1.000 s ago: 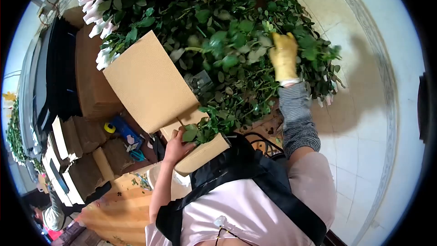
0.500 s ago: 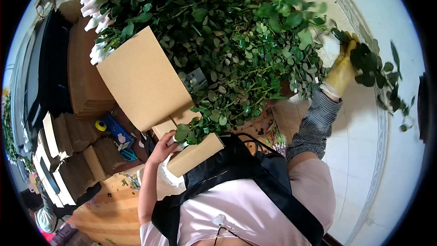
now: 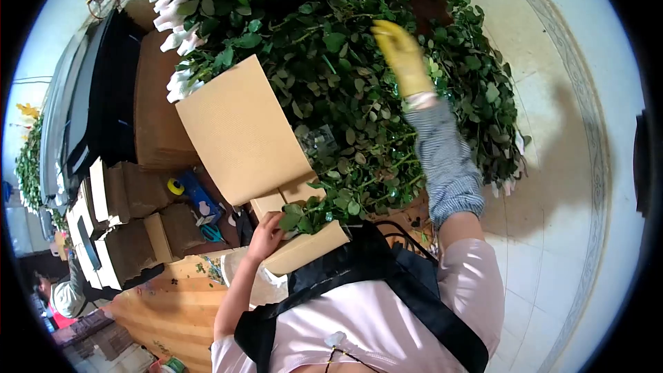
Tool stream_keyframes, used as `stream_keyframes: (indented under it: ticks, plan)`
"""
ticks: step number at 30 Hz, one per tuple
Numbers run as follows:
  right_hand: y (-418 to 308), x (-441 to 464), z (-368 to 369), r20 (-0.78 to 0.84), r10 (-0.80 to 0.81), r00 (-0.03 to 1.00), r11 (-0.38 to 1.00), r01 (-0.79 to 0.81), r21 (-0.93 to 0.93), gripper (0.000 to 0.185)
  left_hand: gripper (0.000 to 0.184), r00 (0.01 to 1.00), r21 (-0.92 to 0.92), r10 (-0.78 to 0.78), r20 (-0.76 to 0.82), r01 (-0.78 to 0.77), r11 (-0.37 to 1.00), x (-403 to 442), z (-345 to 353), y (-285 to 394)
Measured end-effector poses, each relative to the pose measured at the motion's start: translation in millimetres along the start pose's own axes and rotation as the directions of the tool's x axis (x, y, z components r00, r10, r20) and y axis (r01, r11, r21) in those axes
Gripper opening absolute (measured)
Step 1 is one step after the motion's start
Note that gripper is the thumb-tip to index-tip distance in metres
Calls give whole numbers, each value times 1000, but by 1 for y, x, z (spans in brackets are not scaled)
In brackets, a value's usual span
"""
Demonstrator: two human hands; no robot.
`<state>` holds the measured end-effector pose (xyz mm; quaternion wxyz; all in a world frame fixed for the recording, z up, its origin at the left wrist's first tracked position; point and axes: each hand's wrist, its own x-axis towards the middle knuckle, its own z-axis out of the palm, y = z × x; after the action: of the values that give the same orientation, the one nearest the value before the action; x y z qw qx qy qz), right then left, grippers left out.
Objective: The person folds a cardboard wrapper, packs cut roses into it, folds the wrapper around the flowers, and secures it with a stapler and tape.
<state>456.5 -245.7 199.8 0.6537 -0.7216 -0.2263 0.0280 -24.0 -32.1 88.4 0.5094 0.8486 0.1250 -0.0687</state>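
Observation:
My left hand (image 3: 266,236) is closed around a leafy rose stem (image 3: 304,217) near its covered head, at the edge of a folded corrugated cardboard sheet (image 3: 238,131). The cardboard's lower flap (image 3: 311,247) rests against my black apron (image 3: 338,255). In a yellow glove, my right hand (image 3: 402,59) passes over the big heap of green rose stems (image 3: 345,62). Its fingers are stretched out, slightly smeared by motion, and no stem shows in them. Pale sleeved rose heads (image 3: 173,10) stick out at the heap's left side.
Stacked brown cardboard (image 3: 162,97) stands at the left. Near it lie a yellow tape measure (image 3: 175,186), a blue box (image 3: 200,197) and teal scissors (image 3: 213,233). More leafy stems (image 3: 487,97) hang at the right over the tiled floor (image 3: 532,255). Another person (image 3: 65,297) is at the lower left.
My right hand has swung left from the far right to above the heap, and the stem it held is gone from it. My left hand keeps its grip at the cardboard.

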Motion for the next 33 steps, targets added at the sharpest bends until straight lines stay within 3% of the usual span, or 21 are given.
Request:
stream_keyframes:
  ticks: [1, 2, 3, 4, 6, 8, 10, 12, 13, 15, 16, 18, 20, 22, 24, 26, 27, 29, 31, 32, 33]
  plan:
    - [0, 8, 37, 82, -117, 990, 989, 124, -76, 36, 48, 987, 264, 159, -2, -153, 952, 2, -3, 1]
    - [-27, 5, 65, 156, -240, 958, 951, 264, -159, 40, 50, 979, 358, 204, -12, -186, 915, 4, -4, 7]
    - [-15, 27, 88, 291, -435, 852, 801, 514, -308, 41, 50, 986, 337, 163, -24, -146, 930, 4, -5, 11]
    - [-4, 38, 112, 395, -536, 746, 508, 659, -555, 47, 50, 992, 313, 123, -34, -107, 944, 5, -4, 13]
    - [19, 34, 151, 500, -377, 780, 123, 577, -807, 42, 49, 988, 315, 135, -68, -108, 943, 5, 0, 10]
    - [9, 14, 173, 427, -108, 898, 104, 437, -893, 30, 48, 983, 320, 154, -100, -115, 941, 4, 0, 3]
    - [3, -5, 173, 387, -198, 900, 117, 414, -903, 12, 45, 967, 307, 201, -155, -147, 940, 4, 3, -4]
    - [14, -15, 171, 399, -74, 914, 123, 406, -906, 10, 44, 966, 270, 183, -184, -130, 954, 4, 7, -10]
    - [35, -17, 173, 402, 112, 909, 141, 386, -912, 11, 44, 972, 249, 153, -180, -105, 963, 2, 6, -8]
    - [-18, -26, 167, 414, 407, 814, 90, 415, -905, 17, 43, 974, 228, 137, -181, -94, 969, 8, 5, -8]
    - [-9, -46, 165, 388, 215, 896, 32, 390, -920, 41, 43, 972, 249, 153, -181, -105, 963, 8, 5, -10]
    - [19, -85, 153, 487, 45, 872, 2, 488, -873, 58, 43, 969, 262, 174, -177, -124, 957, 8, 7, -12]
    - [77, -122, 147, 559, 223, 799, 155, 537, -829, 33, 43, 958, 311, 221, -182, -157, 937, 10, 8, -12]
    - [139, -149, 136, 617, 292, 731, 160, 598, -785, 32, 43, 960, 305, 213, -180, -151, 940, 8, 7, -15]
    - [200, -156, 132, 667, -43, 744, 219, 658, -720, 29, 43, 958, 322, 225, -178, -160, 933, 9, 11, -26]
    - [78, -133, 117, 628, 400, 667, 360, 516, -777, 30, 43, 956, 306, 224, -191, -159, 939, 8, 11, -20]
    - [64, -128, 109, 575, 208, 791, 450, 445, -774, 35, 42, 954, 317, 232, -190, -164, 934, 9, 11, -21]
    - [-14, -99, 104, 407, -117, 906, 551, 400, -733, 31, 42, 954, 325, 229, -192, -159, 932, 8, 13, -22]
    - [-30, -57, 114, 266, -418, 869, 544, 474, -692, 31, 41, 953, 325, 225, -201, -152, 933, 8, 14, -23]
    - [-25, -37, 122, 292, -607, 740, 420, 610, -672, 34, 41, 953, 328, 224, -202, -150, 933, 8, 13, -22]
    - [-23, -27, 131, 375, -606, 702, 291, 634, -717, 29, 41, 956, 323, 219, -196, -148, 935, 9, 13, -20]
